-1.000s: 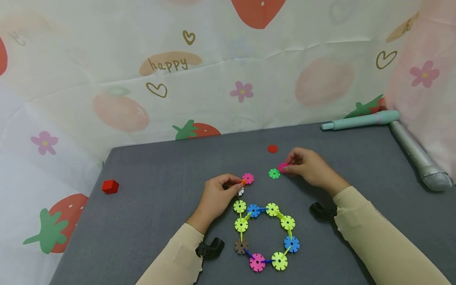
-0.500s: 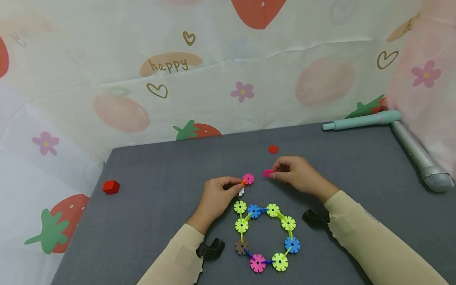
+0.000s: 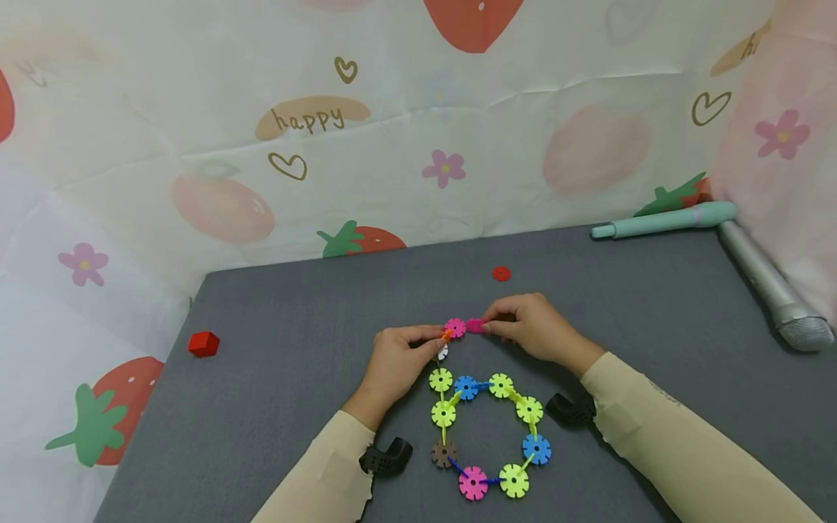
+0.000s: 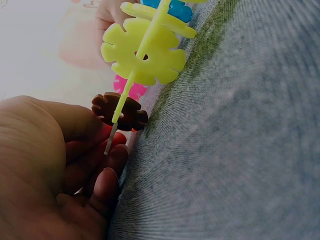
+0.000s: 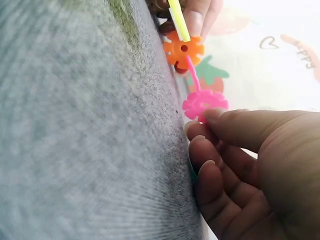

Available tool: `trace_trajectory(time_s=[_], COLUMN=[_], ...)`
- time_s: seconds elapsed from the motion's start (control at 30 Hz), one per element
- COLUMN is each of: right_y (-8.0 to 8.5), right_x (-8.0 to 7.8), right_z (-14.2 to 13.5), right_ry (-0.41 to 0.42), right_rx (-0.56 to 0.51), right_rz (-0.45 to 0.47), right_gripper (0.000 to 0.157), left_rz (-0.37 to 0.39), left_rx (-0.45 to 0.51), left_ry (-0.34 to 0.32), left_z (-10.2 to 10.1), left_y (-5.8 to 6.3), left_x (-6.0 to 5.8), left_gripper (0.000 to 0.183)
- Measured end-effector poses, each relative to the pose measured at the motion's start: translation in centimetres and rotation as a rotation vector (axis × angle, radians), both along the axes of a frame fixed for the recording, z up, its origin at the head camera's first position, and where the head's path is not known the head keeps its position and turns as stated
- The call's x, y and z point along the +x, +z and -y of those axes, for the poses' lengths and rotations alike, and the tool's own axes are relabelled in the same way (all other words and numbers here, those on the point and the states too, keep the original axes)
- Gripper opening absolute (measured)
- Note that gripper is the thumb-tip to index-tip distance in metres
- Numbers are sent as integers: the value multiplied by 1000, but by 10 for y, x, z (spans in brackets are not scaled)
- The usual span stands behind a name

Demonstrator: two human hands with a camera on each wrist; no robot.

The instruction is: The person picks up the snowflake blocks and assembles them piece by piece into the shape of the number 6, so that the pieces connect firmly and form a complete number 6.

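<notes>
My left hand (image 3: pixel 405 359) pinches an orange snowflake disc (image 3: pixel 447 335) at the upper end of a linked chain. A pink snowflake disc (image 3: pixel 455 328) sits against it, and a white disc (image 3: pixel 442 353) lies just below. With thumb and fingertips, my right hand (image 3: pixel 539 327) pinches a second pink disc (image 3: pixel 474 325), its edge right at the first pink one. In the right wrist view this pink disc (image 5: pixel 206 104) stands close to the orange disc (image 5: pixel 184 48). Near my left fingers, the left wrist view shows a dark brown disc (image 4: pixel 120 112) and a yellow-green disc (image 4: pixel 142 52).
Below my hands lies a ring of linked discs, including a blue one (image 3: pixel 537 449) and a brown one (image 3: pixel 444 454). A loose red disc (image 3: pixel 501 274) is farther back. A red block (image 3: pixel 204 343) rests left; a silver microphone (image 3: pixel 774 287) and mint-coloured rod (image 3: pixel 663 220) lie right.
My right hand has carried its pink disc leftward, up to the pink disc at my left hand. The green disc is now hidden behind my right hand. My left hand has barely moved.
</notes>
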State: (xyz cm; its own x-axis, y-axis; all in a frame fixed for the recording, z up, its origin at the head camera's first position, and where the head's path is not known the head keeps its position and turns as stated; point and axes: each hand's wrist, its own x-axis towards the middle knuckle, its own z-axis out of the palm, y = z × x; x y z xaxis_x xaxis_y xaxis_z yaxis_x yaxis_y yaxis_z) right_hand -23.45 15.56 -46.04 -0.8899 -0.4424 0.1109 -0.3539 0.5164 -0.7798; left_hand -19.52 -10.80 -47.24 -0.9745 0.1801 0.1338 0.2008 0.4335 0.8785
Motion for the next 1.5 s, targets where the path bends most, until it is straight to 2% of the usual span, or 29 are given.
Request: trace_trajectory(time_s=[0.2, 0.43, 0.6, 0.97, 1.23, 1.5], right_y=[0, -4, -4, -9, -10, -10], right_x=[-1, -7, -10, -7, -3, -2], right_z=[0, -3, -5, 2, 6, 8], right_ry=[14, 67, 91, 56, 4, -15], right_rx=[-3, -7, 7, -21, -89, -107], right_rz=[-29, -103, -114, -160, -174, -174], right_gripper=[7, 8, 9, 9, 7, 9], left_rz=[-7, -15, -12, 13, 49, 35], left_rx=[13, 15, 3, 50, 125, 180], left_ry=[-6, -13, -18, -16, 22, 20], left_z=[0, -1, -2, -1, -1, -1], left_y=[-1, 0, 0, 1, -1, 1], left_x=[-1, -1, -1, -1, -1, 0], left_gripper=[16, 16, 15, 14, 14, 15])
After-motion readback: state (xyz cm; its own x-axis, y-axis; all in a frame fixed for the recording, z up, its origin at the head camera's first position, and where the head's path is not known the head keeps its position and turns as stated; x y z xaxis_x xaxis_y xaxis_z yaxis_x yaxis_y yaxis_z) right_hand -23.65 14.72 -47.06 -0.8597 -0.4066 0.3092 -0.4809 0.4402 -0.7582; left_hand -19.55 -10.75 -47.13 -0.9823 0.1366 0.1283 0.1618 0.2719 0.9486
